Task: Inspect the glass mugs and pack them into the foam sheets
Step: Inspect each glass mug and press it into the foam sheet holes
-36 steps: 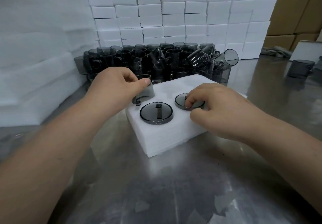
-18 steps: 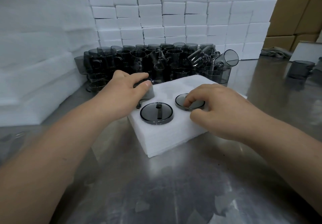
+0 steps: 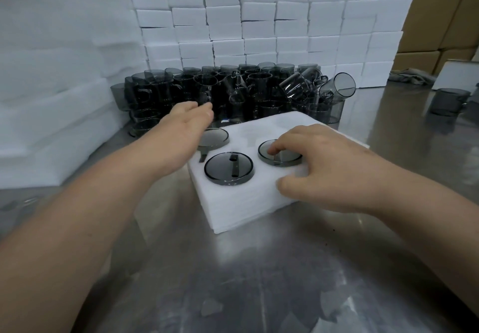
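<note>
White foam block holds three smoky glass mugs upside down in round pockets, flat bases up. The front mug sits at 7 o'clock. The rear mug, at 10, is half hidden by my left hand, which hovers blurred with loose fingers, gripping nothing. My right hand rests bent fingertips on the right mug at 3, not wrapped round it, thumb against the foam's edge.
</note>
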Demonstrator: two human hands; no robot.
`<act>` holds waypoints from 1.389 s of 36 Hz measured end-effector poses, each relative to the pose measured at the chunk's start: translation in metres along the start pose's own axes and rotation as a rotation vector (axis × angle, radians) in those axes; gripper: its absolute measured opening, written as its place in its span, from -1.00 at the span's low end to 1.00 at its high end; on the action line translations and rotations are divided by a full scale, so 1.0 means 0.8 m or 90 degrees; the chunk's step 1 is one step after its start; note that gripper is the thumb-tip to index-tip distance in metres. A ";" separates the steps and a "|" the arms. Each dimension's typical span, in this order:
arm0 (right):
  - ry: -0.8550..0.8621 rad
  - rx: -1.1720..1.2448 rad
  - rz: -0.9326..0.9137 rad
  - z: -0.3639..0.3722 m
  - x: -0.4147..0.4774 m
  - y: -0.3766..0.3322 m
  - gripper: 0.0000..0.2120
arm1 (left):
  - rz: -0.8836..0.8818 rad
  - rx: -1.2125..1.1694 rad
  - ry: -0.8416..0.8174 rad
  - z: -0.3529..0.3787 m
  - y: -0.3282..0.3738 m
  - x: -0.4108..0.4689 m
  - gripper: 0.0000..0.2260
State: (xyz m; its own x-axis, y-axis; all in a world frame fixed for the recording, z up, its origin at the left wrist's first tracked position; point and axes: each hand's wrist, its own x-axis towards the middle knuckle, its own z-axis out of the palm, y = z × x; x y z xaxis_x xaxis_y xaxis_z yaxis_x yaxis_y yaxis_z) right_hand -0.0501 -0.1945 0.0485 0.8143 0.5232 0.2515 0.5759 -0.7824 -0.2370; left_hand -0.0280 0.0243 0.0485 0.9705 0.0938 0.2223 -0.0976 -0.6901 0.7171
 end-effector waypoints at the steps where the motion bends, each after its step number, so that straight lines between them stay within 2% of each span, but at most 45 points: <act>1: -0.004 -0.017 -0.007 0.000 0.000 -0.001 -0.39 | 0.014 -0.005 0.002 -0.002 0.001 -0.001 -0.56; 4: -0.012 -0.033 -0.010 0.000 -0.001 -0.004 -0.31 | 0.049 0.003 -0.010 -0.002 0.003 -0.004 -0.59; 8: -0.010 -0.022 0.002 0.001 -0.001 -0.005 -0.29 | 0.079 0.056 -0.070 0.003 -0.001 -0.005 -0.60; 14: 0.009 -0.024 0.007 0.004 0.000 -0.009 -0.27 | 0.031 0.110 -0.171 0.009 -0.011 0.001 -0.50; 20: 0.043 -0.041 0.022 0.009 -0.002 -0.013 -0.27 | 0.016 0.110 -0.177 0.008 -0.020 0.011 -0.45; 22: 0.058 -0.051 0.031 0.011 -0.002 -0.017 -0.27 | 0.027 0.068 -0.168 0.009 -0.022 0.012 -0.46; 25: 0.081 -0.076 0.041 0.015 -0.003 -0.022 -0.26 | 0.028 -0.102 -0.125 0.017 -0.021 0.012 -0.57; 28: 0.108 -0.116 0.051 0.019 -0.002 -0.026 -0.25 | -0.010 -0.291 0.020 0.023 -0.026 0.019 -0.69; 30: 0.118 -0.130 0.056 0.022 0.000 -0.027 -0.24 | -0.008 -0.238 0.144 0.020 -0.033 0.026 -0.73; 32: 0.124 -0.134 0.053 0.023 0.001 -0.027 -0.24 | -0.014 -0.096 0.262 0.014 -0.048 0.034 -0.77; 34: 0.123 -0.132 0.043 0.024 0.001 -0.025 -0.24 | -0.060 0.049 0.324 0.007 -0.065 0.040 -0.66; 37: 0.122 -0.108 0.035 0.022 0.000 -0.024 -0.25 | -0.159 0.185 0.346 0.002 -0.084 0.046 -0.48; 40: 0.164 -0.064 0.034 0.017 -0.001 -0.025 -0.32 | -0.253 0.179 0.337 0.001 -0.093 0.049 -0.42; 45: 0.282 0.049 0.080 0.001 0.000 -0.010 -0.54 | -0.250 0.144 0.277 0.002 -0.108 0.056 -0.48; 50: 0.207 -0.001 0.126 0.008 0.009 0.005 -0.66 | -0.241 0.086 0.289 0.001 -0.109 0.054 -0.52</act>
State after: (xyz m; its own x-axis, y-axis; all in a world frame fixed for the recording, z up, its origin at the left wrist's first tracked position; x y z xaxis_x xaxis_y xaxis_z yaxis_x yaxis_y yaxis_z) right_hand -0.0417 -0.1918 0.0430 0.8440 0.2272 0.4858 0.4095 -0.8580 -0.3100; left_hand 0.0227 0.0882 -0.0050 0.7381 0.6269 0.2495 0.2938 -0.6315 0.7175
